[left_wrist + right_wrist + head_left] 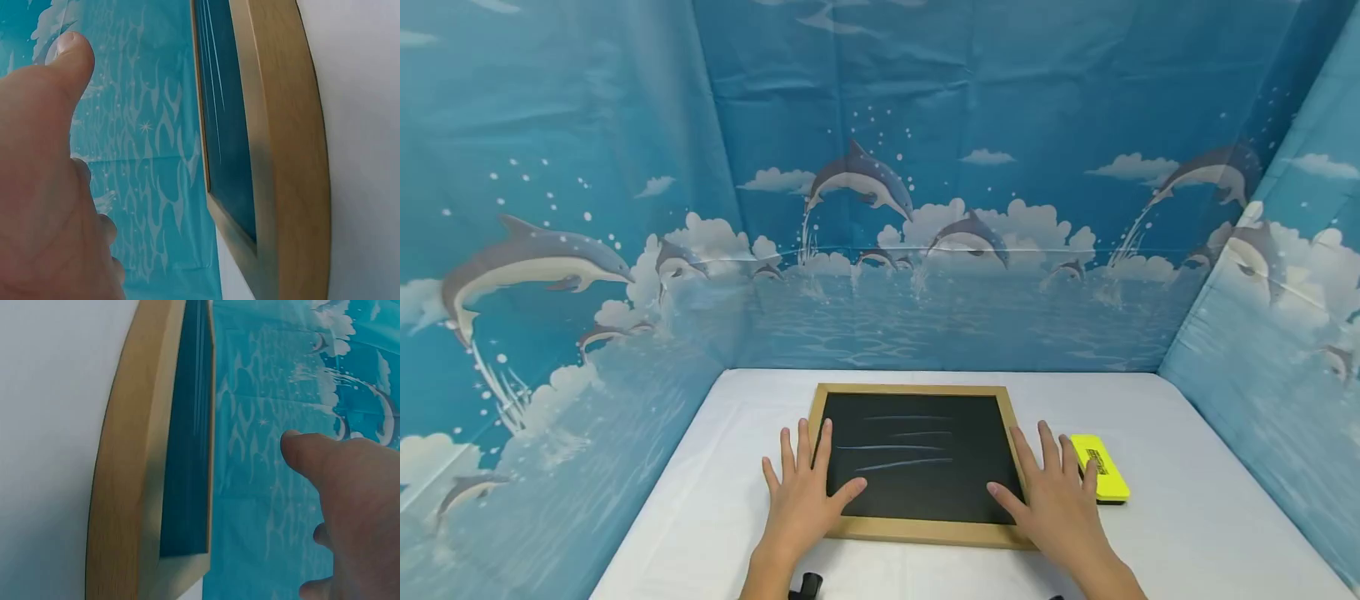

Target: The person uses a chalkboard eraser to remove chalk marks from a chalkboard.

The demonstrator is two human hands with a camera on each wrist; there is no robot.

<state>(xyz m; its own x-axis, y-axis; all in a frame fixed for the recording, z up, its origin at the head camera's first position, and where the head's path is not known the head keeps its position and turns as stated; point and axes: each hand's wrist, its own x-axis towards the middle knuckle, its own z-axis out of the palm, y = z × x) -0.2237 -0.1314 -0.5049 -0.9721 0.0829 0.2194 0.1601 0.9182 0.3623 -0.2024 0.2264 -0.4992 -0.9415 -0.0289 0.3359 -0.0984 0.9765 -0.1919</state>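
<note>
A small blackboard (pixel 925 492) in a light wooden frame lies on the white table, with several pale chalk-like strokes across its upper half. Over its left edge is my left hand (pixel 801 504), fingers spread and holding nothing. My right hand (pixel 1060 517) is spread in the same way over the board's right edge. In both wrist views the hands appear raised a little off the wooden frame (pixel 300 162). Just beyond the right fingers lies a yellow eraser (pixel 1108 479) with a dark underside, partly hidden by them.
White cloth covers the table (pixel 692 517). Blue curtains (pixel 925 317) printed with dolphins and clouds enclose it at the back and both sides. A small black object (pixel 808 585) shows beside the left wrist at the lower edge of the head view.
</note>
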